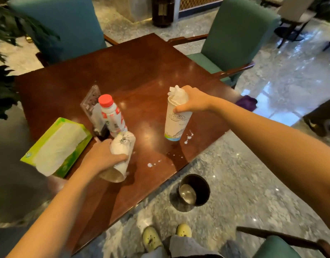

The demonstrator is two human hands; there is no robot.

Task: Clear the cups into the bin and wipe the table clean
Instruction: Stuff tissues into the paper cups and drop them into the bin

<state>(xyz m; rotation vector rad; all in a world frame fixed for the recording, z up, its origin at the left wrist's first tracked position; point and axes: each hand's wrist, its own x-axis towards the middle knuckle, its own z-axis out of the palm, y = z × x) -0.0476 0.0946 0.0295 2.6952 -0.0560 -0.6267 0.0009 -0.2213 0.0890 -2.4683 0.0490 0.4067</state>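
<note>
Seen from above, a person's two bare arms reach over a dark polished wooden table (134, 64). Their right hand (193, 101) is wrapped around the rim of an upright white paper cup (176, 123), thumb on the near side, fingers over the far side. Crumpled white tissue (177, 94) pokes out of this cup's mouth. It stands near the table's right edge, and whether its base touches the wood cannot be told.

Their left hand (102, 157) is closed around a second paper cup (121, 157), which is tipped over so its open mouth points toward the person. Its bottom end looks crushed. This cup sits near the table's front edge.

Small white splashes (188, 138) lie on the wood beside the upright cup, and more drops (151, 164) sit between the two cups.

Just behind the left hand stands a white plastic bottle with a red cap (112, 114), and behind it a clear plastic stand (91, 103). A green tissue box (58, 146) rests at the table's left edge, a white sheet showing at its top.

On the speckled stone floor, just beside the table's front edge, stands a small dark round bin (194, 190) with a shiny metal inside. A purple cloth (247, 103) lies at the table's far right corner. Green upholstered chairs (238, 34) face the far side. Pale shoes (152, 237) show at the bottom.
</note>
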